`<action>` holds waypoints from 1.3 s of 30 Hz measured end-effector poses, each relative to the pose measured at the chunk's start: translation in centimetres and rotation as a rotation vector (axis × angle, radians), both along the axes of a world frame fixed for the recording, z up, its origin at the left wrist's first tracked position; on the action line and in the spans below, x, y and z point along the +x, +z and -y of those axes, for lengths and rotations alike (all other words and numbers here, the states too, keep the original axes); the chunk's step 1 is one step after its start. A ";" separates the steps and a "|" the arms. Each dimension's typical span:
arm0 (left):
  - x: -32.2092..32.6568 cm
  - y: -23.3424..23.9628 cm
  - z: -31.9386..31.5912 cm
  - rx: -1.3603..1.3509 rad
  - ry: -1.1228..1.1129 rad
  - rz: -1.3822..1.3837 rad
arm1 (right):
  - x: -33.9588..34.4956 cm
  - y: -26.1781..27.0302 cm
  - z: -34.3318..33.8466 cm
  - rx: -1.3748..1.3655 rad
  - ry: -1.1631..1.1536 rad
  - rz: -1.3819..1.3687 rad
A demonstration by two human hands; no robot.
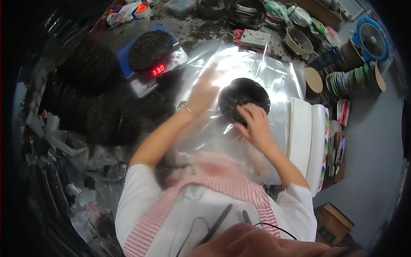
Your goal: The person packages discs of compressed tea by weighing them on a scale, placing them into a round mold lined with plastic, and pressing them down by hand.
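Observation:
Clear plastic film (208, 135) covers the shiny work surface before me. On it stands a round black bowl (261, 91) with dark, flaky material (234, 102) inside. My right hand (255, 123) reaches over the bowl's near rim, fingers spread and fingertips at the flakes; whether it pinches any cannot be told. Blurred by motion, my left hand (205, 93) is over the film just left of the bowl, its hold unclear. Farther left, a dark round cake (150, 49) of pressed flakes rests on a digital scale (175, 59) with a lit red display.
Large dark round stacks (106, 112) stand at the left, above crumpled plastic bags (96, 160). White paper sheets (300, 135) lie right of the film. Behind are a white box (255, 38), a strainer-like bowl (298, 41) and black bowls (247, 14). A blue fan (372, 40) stands far right.

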State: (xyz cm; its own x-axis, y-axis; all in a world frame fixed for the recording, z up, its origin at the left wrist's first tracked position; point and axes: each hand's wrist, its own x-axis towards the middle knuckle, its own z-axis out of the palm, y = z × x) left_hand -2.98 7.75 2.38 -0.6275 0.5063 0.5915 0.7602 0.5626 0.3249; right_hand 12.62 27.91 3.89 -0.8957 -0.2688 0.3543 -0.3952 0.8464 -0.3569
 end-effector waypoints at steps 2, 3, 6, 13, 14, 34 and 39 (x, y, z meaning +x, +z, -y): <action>-5.4 0.5 5.4 0.022 0.325 -0.116 | 2.8 -1.6 1.1 0.100 -0.003 -0.004; -7.1 2.1 7.7 -0.145 0.604 -0.317 | 3.4 -2.3 1.4 0.198 -0.025 -0.008; -11.5 -1.5 17.0 -0.460 0.769 -0.155 | 2.9 -2.6 1.7 0.228 -0.005 0.053; -3.5 8.9 10.9 0.312 0.298 -0.234 | -0.9 4.3 -1.4 -0.378 -0.062 0.120; -1.1 9.6 9.2 0.484 0.175 -0.112 | -1.8 5.6 -2.6 -0.482 -0.094 0.133; 2.9 -3.2 -4.3 0.140 0.015 0.568 | -7.5 -0.9 -1.4 0.163 -0.255 0.158; 3.7 -1.3 -5.6 0.001 0.116 0.481 | -8.3 -2.7 -0.3 0.370 -0.343 0.017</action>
State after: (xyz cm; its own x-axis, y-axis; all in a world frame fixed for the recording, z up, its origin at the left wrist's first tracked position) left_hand 0.74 13.32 1.06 -0.8816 0.4168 0.2215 0.4566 0.6342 0.6240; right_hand 4.36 28.23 1.24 -0.9593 -0.0626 0.2755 -0.0686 0.9976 -0.0120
